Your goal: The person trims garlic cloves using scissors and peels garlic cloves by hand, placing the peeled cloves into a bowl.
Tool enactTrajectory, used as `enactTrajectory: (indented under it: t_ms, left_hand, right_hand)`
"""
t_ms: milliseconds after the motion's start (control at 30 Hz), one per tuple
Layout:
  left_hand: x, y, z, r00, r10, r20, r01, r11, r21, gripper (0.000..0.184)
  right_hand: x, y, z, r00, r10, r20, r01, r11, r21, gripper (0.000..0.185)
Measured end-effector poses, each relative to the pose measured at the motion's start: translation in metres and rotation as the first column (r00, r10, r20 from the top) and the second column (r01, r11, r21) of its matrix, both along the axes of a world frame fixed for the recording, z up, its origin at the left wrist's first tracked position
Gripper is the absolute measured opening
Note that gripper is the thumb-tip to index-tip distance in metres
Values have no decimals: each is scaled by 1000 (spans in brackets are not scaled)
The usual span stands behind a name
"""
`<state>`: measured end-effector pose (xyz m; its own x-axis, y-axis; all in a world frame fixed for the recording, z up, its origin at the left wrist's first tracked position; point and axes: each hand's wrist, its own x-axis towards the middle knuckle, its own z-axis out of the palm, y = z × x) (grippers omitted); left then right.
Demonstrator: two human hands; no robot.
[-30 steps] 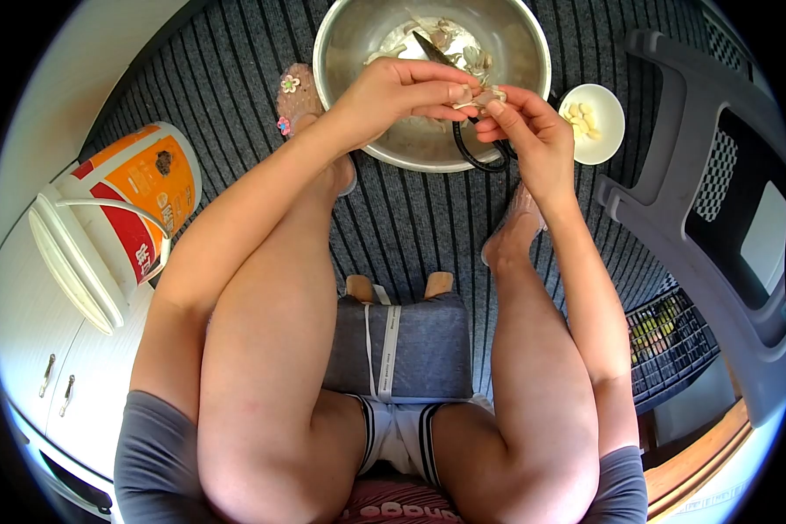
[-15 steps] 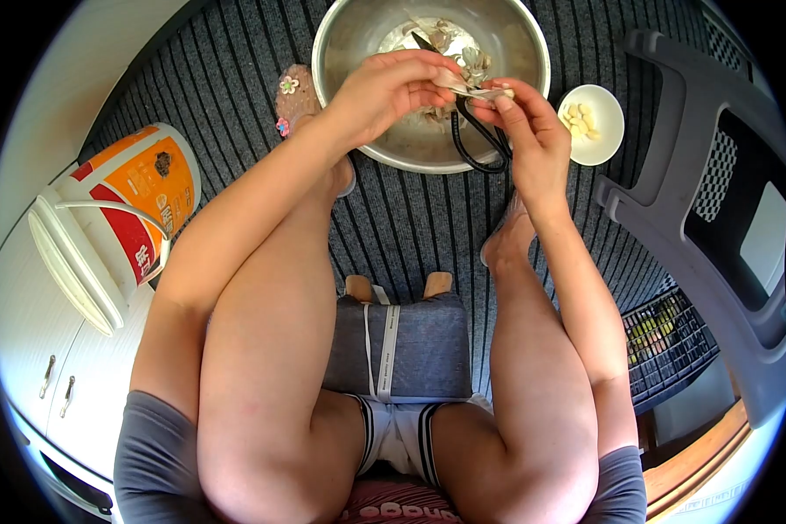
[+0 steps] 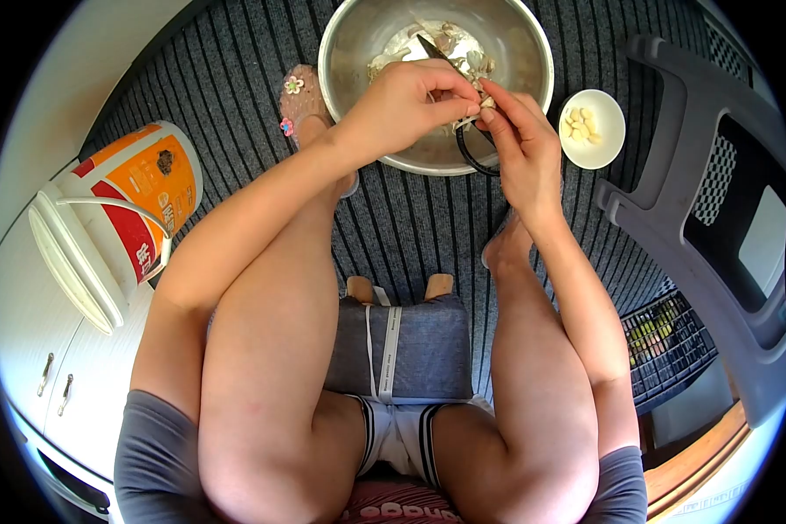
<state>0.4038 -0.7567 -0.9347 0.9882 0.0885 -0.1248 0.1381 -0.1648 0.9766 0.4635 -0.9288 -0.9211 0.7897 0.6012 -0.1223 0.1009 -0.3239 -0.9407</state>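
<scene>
Over a steel bowl (image 3: pixel 393 157), my left hand (image 3: pixel 410 109) and my right hand (image 3: pixel 530 144) meet with their fingertips closed around a small garlic clove (image 3: pixel 487 103). Part of the clove is hidden by the fingers. Black-handled scissors (image 3: pixel 472 155) lie behind my hands, their dark blade inside the bowl and a handle loop reaching past the near rim. Papery garlic skins (image 3: pixel 450 39) and bits cover the bowl's bottom. To the right, a white bowl (image 3: pixel 616 131) contains several peeled garlic cloves (image 3: pixel 579 125).
An orange, red and white bucket (image 3: pixel 144 188) lies tilted at the left, beside white cabinet doors (image 3: pixel 87 384). A grey plastic chair (image 3: pixel 672 188) and a black basket (image 3: pixel 672 349) are on the right. A grey cushioned stool (image 3: pixel 428 349) sits between my legs on the striped mat (image 3: pixel 402 236).
Both hands have drawn closer together, and the pale skin that stretched between them no longer shows. The left hand has lowered and turned, its thumb now near the right fingertips.
</scene>
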Motion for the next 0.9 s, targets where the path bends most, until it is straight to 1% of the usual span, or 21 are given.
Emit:
enactTrajectory:
  t_ms: [67, 167, 267, 367, 400, 467, 500, 567, 600, 667, 700, 767, 800, 867, 900]
  left_hand:
    - [0, 0, 5, 999, -14, 31, 11, 994, 112, 14]
    - [-1, -3, 13, 1000, 4, 14, -6, 985, 171, 13]
    - [0, -5, 16, 1000, -22, -21, 26, 971, 238, 13]
    - [-1, -5, 14, 1000, -18, -21, 23, 968, 250, 12]
    - [-2, -6, 11, 999, 5, -45, 4, 982, 187, 11]
    - [-3, -5, 6, 994, 46, -97, -40, 997, 62, 11]
    - [-2, -4, 5, 987, 46, -154, -48, 999, -9, 11]
    - [-1, 0, 3, 963, 34, -266, -76, 986, -149, 11]
    - [1, 0, 7, 954, 27, -298, -77, 985, -155, 11]
    - [3, 0, 14, 932, 14, -363, -80, 983, -167, 11]
    - [1, -1, 10, 949, 48, -312, -95, 986, -138, 12]
    - [-2, -8, 0, 973, 107, -204, -127, 988, -87, 13]
    - [-1, -9, 5, 979, 98, -177, -101, 995, -8, 14]
    - [1, -10, 15, 989, 77, -125, -57, 986, 155, 14]
    - [1, -11, 12, 987, 77, -138, -60, 991, 118, 14]
  right_hand:
    - [-1, 2, 4, 1000, -2, -22, 2, 1000, -21, 26]
    - [-2, 4, 9, 999, -5, -51, 3, 999, -35, 25]
    - [-3, 4, 10, 998, 10, -61, -13, 998, -55, 23]
    - [-5, 4, 10, 997, 24, -79, -28, 998, -50, 23]
    - [-5, 4, 9, 996, 27, -89, -31, 999, -42, 23]
    - [-5, 2, 5, 977, -16, -214, 20, 1000, 15, 23]
    - [-4, 2, 3, 960, -34, -276, 47, 998, 42, 23]
    - [-4, 5, 2, 879, -85, -469, 171, 975, 144, 23]
    - [-4, 6, 2, 823, -99, -559, 239, 954, 183, 23]
    - [-5, 6, 1, 818, -139, -559, 269, 950, 158, 23]
    - [-6, 6, 0, 814, -159, -558, 285, 947, 147, 24]
    - [-3, 7, 4, 849, -171, -500, 217, 975, 36, 25]
    - [-1, 6, 6, 866, -177, -468, 187, 982, -25, 25]
    - [0, 7, 6, 815, -180, -551, 220, 975, 7, 26]
    - [1, 8, 5, 786, -178, -593, 238, 971, 24, 26]
